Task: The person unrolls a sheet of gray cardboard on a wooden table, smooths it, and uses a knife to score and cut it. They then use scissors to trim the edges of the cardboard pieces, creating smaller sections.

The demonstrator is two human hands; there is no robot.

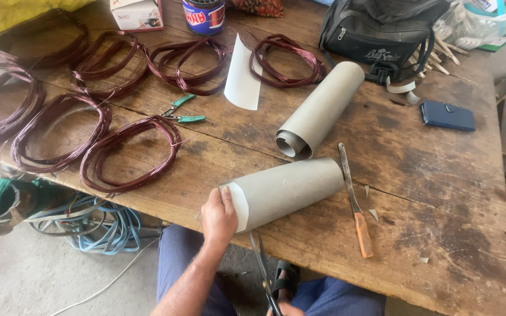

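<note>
My left hand (218,215) rests on the near end of a grey paper roll (291,188) lying at the front edge of the wooden table (440,193), fingers pressing on a white curved corner of the sheet. Only a small part of my right hand (287,309) shows at the bottom edge. It grips the handles of dark scissors (262,266), whose blades point up towards the roll's end, just short of it. A second grey roll (322,106) lies behind the first.
A blade with an orange handle (355,208) lies right of the roll. Several coils of reddish wire (130,153) cover the left half, with green-handled pliers (183,111) among them. A white sheet (242,76), black bag (382,29) and blue wallet (447,115) lie farther back. Blue cables (98,225) lie on the floor.
</note>
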